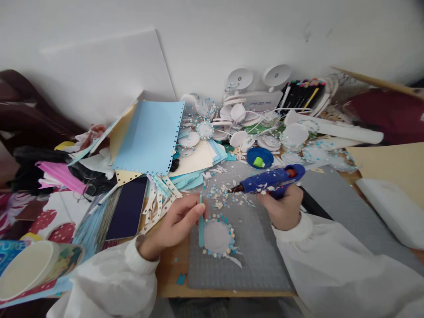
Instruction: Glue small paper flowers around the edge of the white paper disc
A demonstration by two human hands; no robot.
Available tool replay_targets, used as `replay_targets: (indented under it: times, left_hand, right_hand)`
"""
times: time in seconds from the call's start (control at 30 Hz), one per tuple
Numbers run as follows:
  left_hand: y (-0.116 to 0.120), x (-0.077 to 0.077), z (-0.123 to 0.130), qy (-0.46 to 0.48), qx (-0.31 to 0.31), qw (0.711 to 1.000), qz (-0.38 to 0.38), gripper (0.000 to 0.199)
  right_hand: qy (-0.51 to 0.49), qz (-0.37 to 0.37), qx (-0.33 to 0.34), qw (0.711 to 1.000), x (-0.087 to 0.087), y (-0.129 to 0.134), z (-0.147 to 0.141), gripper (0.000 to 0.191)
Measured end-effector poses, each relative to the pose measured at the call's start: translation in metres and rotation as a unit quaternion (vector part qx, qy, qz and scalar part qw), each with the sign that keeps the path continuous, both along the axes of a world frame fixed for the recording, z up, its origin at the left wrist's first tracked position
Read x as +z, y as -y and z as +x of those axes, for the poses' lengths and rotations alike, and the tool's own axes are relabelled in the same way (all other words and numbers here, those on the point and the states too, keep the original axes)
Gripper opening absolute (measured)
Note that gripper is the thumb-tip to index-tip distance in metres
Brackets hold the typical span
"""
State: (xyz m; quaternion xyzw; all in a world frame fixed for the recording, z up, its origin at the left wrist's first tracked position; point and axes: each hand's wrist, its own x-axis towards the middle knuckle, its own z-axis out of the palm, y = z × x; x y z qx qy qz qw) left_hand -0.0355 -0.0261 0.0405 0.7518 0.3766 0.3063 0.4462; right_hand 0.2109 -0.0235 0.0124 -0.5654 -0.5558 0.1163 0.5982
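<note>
Two hands: left pinches one teal stick; right wraps one blue glue gun. One star-edged disc on grey mat, beside stick. One blue dish behind gun; loose stars between hands, uncounted.

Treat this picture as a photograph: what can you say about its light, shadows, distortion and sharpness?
Head view: soft, diffuse light, no hard-edged shadows on the grey mat; head view: the pale tub looks stretched toward the lower-left edge; head view: the maroon shape looks smeared, and lettering on the white box is illegible.
</note>
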Motion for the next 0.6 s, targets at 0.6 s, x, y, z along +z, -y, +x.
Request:
replay_targets:
  times: [0.6]
  left_hand:
    - [0.0065,-0.0067,0.0064,0.002,-0.03,0.999,0.012,0.048]
  right_hand:
    - [0.08,-0.022,0.024,0.996,0.0034,0.0043,-0.0079,0.018]
